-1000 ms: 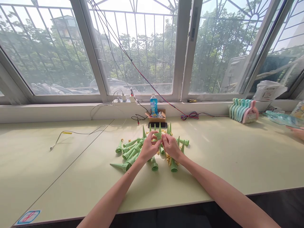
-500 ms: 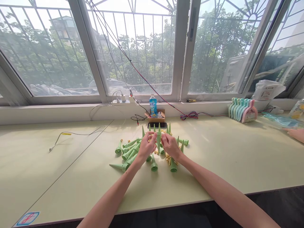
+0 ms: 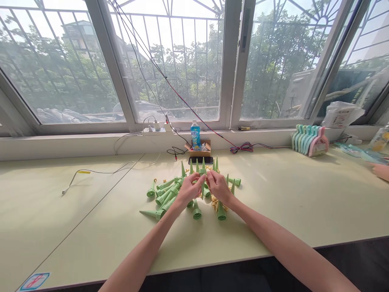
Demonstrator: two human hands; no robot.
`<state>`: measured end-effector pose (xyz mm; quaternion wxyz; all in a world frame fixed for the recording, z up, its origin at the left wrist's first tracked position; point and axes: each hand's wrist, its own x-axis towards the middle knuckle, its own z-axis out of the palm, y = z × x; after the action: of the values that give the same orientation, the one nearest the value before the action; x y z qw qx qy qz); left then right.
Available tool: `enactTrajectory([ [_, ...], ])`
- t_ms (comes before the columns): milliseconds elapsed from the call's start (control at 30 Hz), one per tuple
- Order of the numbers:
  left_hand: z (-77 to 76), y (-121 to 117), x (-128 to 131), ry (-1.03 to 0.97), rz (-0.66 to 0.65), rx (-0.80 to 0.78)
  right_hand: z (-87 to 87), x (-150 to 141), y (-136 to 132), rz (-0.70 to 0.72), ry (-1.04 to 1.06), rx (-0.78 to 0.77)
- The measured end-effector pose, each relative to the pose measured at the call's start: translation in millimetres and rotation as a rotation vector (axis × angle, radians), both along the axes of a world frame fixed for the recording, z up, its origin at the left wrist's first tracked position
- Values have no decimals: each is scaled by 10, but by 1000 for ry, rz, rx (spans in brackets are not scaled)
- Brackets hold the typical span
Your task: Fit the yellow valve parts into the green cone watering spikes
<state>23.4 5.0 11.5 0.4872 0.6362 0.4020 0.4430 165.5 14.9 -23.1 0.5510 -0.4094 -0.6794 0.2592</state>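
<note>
Here, on the near side of the blue bottle (image 3: 195, 137), the left hand (image 3: 191, 188) and the right hand (image 3: 219, 188) pinch a green cone (image 3: 202, 172) between their fingers, ringed end up and tip down, while more green cones (image 3: 169, 195) crowd the table (image 3: 288, 211) around them, some lying, some standing tip up, with yellow pieces (image 3: 215, 203) among them. Right at the bottle's foot we have a small cardboard box (image 3: 199, 153) and, just nearer, a dark phone (image 3: 204, 160); off to the bottle's right come a coiled cable (image 3: 241, 147), pastel plastic pieces (image 3: 318, 145) in a row, and farthest, another person's hand (image 3: 381, 170).
</note>
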Motion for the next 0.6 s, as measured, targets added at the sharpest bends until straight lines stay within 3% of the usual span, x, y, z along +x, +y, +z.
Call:
enactTrajectory([
  [600, 6, -5, 1, -40, -11, -33, -12, -13, -7, 15, 9, -24],
])
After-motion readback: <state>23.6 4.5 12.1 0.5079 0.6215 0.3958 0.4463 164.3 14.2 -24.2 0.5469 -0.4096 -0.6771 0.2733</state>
